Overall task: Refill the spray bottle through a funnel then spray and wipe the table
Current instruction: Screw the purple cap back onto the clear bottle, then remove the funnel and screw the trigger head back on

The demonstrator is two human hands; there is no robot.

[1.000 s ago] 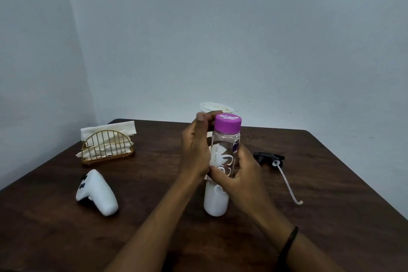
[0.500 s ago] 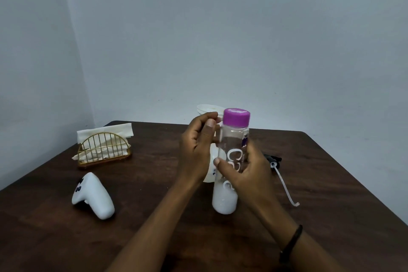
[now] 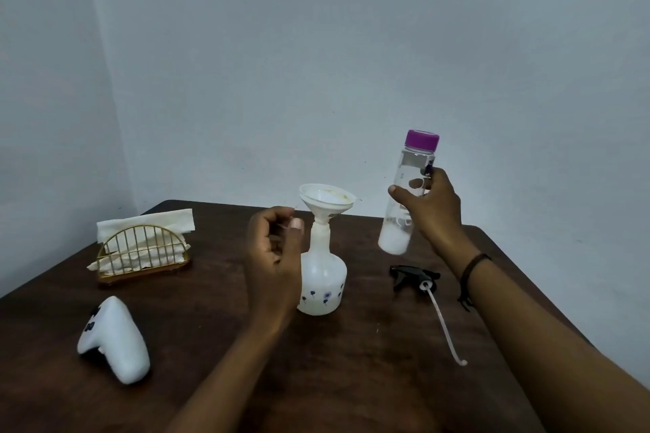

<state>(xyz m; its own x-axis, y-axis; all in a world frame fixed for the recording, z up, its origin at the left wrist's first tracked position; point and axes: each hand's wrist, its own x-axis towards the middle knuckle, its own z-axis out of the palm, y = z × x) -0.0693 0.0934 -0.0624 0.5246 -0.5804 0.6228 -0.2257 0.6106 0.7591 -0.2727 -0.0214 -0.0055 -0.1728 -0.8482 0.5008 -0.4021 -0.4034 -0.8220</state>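
**Water bottle lifted clear, spray bottle waiting under the funnel**

The spray bottle (image 3: pixel 322 283) stands upright on the table (image 3: pixel 218 320) in front of me, its top off, with the white funnel (image 3: pixel 326 202) seated in its neck. My left hand (image 3: pixel 272 262) hovers just left of it, in front of its shoulder, fingers loosely curled and thumb up near the funnel's rim, holding nothing that I can make out. My right hand (image 3: pixel 431 209) is up and to the right, wrapped around the clear water bottle (image 3: pixel 409 192), which tilts slightly, its purple cap (image 3: pixel 421 140) screwed on.

Half a second ago both my hands were together at the water bottle, right in front of the spray bottle and hiding most of it; now I have carried it off to the right and higher, and the spray bottle shows plainly.

The black trigger head (image 3: pixel 415 277) with its dip tube (image 3: pixel 444 323) lies on the table under my right wrist. Far left sits the gold wire napkin holder (image 3: pixel 142 255) with napkins, and nearer me a white controller (image 3: pixel 114 339).
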